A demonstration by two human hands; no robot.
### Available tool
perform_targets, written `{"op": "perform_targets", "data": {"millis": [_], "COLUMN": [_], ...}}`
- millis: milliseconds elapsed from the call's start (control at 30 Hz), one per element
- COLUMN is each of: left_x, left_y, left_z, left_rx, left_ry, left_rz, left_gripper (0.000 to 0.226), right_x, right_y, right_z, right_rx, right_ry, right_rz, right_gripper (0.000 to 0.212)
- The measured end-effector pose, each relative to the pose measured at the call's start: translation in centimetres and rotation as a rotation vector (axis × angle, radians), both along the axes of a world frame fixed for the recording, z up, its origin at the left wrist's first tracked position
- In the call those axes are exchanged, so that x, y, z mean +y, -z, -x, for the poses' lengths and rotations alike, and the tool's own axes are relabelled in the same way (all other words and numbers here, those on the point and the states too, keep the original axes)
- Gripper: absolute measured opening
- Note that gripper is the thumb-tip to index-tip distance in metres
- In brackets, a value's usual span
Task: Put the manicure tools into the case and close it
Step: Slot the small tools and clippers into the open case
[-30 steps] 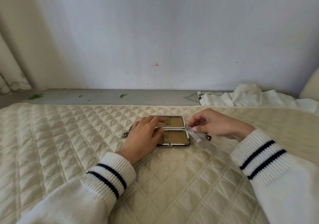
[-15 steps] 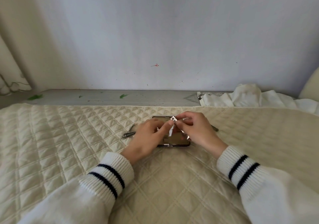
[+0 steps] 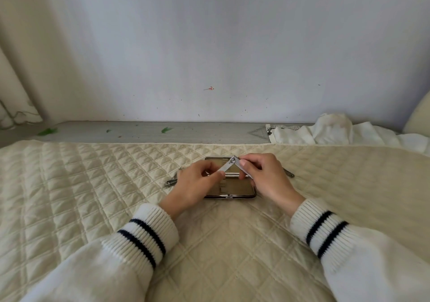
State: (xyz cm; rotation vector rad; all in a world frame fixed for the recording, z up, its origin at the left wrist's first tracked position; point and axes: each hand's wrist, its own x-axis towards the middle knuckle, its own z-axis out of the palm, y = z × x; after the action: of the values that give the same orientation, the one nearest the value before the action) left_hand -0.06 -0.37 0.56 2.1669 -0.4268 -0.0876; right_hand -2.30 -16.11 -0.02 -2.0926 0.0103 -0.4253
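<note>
On the quilted cream bedspread, right in front of the person, a manicure case lies opened flat, its two metal-rimmed halves side by side, one nearer the wall, one nearer the person. The tan lining shows a few narrow slots; I cannot tell whether any tool sits in them.

Just above the case, both hands hold a nail clipper with its lever swung out, so the two silver arms make an upside-down V whose peak, with the rivet, points toward the wall. The left hand pinches the end of the lever between thumb and fingertips, fingers curled. The right hand pinches the clipper's body, its fingers also curled round the metal. The lever slants down to the left and the body down to the right, over the seam between the case halves.

A second metal tool lies on the bedspread just left of the case, partly hidden by the left hand. Another slim dark tool pokes out from behind the right hand, to the right of the case. Both wrists wear white knit cuffs with two dark stripes.

Beyond the bedspread runs a grey ledge under a pale wall, with crumpled white cloth at its right end.
</note>
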Motion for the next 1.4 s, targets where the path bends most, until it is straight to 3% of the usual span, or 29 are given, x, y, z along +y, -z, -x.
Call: {"op": "perform_targets", "data": {"millis": [400,667,967,1400], "left_x": [0.4,0.6,1.2,1.5], "left_y": [-0.6,-0.3,-0.2,0.4], "left_z": [-0.3,-0.3,-1.1,-1.8], "left_rx": [-0.157,-0.273,-0.248,-0.241], "left_ry": [-0.128,-0.157,-0.271,-0.24], "left_rz": [0.086,0.102,0.17,0.224], "left_gripper": [0.011,0.023,0.025,0.022], "right_x": [-0.1,0.1,0.0,-0.9], "right_y": [0.1,-0.4,-0.6,-0.7], "right_z": [0.1,0.5,0.5,0.5], "right_rx": [0.039,0.089,0.145,0.275], "right_ry": [-0.07,-0.125,-0.082,-0.01], "right_rz": [0.127,0.108,-0.066,-0.468], "right_gripper": [0.043,0.043,0.019,0.026]}}
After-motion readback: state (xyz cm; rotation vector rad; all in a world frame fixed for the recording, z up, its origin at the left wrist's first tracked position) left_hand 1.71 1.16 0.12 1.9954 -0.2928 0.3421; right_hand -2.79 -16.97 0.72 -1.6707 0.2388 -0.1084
